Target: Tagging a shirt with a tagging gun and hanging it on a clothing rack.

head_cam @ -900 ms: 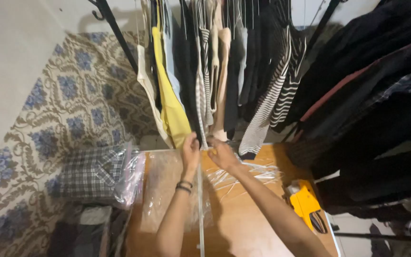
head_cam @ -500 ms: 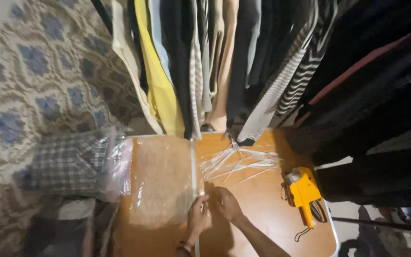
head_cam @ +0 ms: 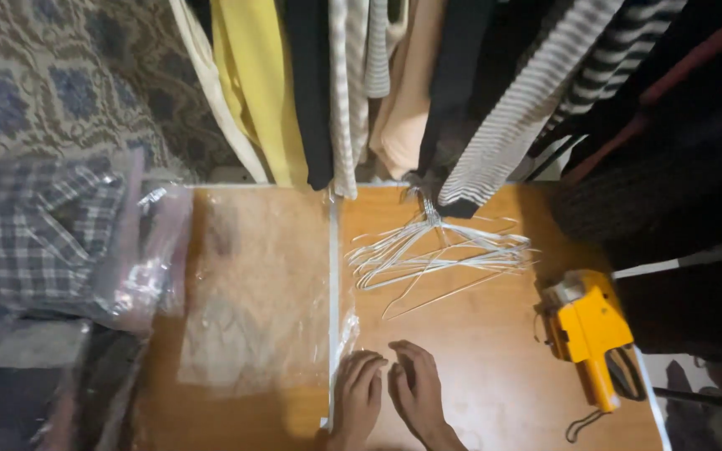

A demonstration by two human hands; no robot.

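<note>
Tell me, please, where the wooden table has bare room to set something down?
Bare wood lies between the right hand and the yellow handheld tagging tool, below the pile of white wire hangers. The left side is covered by the clear plastic bag; the left hand rests at its edge.

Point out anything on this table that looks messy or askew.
The wire hangers lie in a loose, tangled heap, not stacked. The clear plastic sheet is wrinkled and bunched beside the left hand. The yellow tagging gun sits near the table's right edge.

Glossy clear plastic bag [head_cam: 252,292]; smooth wood table [head_cam: 478,359].
</note>
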